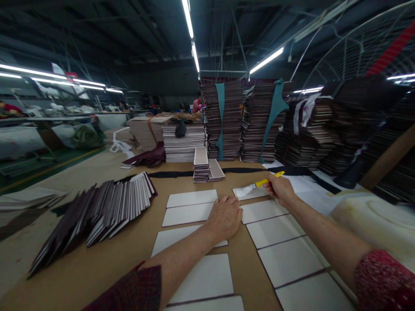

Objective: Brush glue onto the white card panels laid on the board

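Right of centre in the frame, the right hand (281,188) has its fingers closed round a yellow-handled brush (262,182), whose bristles lie on a white panel (257,195). At the centre, the left hand (225,217) rests palm down, fingers loosely bent, beside and partly over the left row of panels (189,214); I cannot tell whether they grip anything. Fanned dark-edged boards (113,209) cover the tabletop (248,263) at middle left.

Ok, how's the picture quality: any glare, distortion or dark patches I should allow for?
Head view throughout: ceiling tubes glare against the dark roof; wide-angle distortion seems to stretch the fan cage, upper right; far-right stacks sink into shadow; the brush in the right hand and the white panels look fairly clear.
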Action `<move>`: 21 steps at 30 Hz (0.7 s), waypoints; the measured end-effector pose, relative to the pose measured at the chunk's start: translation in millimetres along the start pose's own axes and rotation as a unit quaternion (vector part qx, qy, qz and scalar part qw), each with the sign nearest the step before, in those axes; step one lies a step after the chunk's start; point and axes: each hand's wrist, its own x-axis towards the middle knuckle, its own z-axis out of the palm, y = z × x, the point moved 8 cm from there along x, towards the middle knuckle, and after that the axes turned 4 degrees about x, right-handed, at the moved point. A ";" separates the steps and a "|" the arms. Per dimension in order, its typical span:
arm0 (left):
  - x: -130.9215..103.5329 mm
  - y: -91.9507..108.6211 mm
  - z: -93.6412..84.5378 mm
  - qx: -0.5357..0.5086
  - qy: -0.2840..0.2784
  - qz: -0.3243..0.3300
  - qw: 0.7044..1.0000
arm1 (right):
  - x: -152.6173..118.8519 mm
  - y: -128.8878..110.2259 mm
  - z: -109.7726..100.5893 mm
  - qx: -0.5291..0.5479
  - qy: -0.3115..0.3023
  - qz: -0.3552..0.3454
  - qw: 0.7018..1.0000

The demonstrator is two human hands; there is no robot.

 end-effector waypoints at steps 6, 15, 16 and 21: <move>0.1 -1.9 0.9 -0.001 0.003 -0.001 1.000 | 13.1 -4.9 -21.7 -0.011 0.028 -0.021 0.999; -0.1 -1.3 -1.3 -0.006 0.014 0.005 1.000 | 25.3 -15.7 -58.0 -0.041 0.078 -0.042 0.995; -0.1 -1.2 -1.3 -0.006 0.015 0.005 1.000 | 27.2 -16.1 -61.5 -0.046 0.084 -0.042 0.995; -0.3 -2.1 -1.0 -0.008 0.020 0.005 1.000 | 37.4 -16.5 -76.6 -0.067 0.111 -0.042 0.991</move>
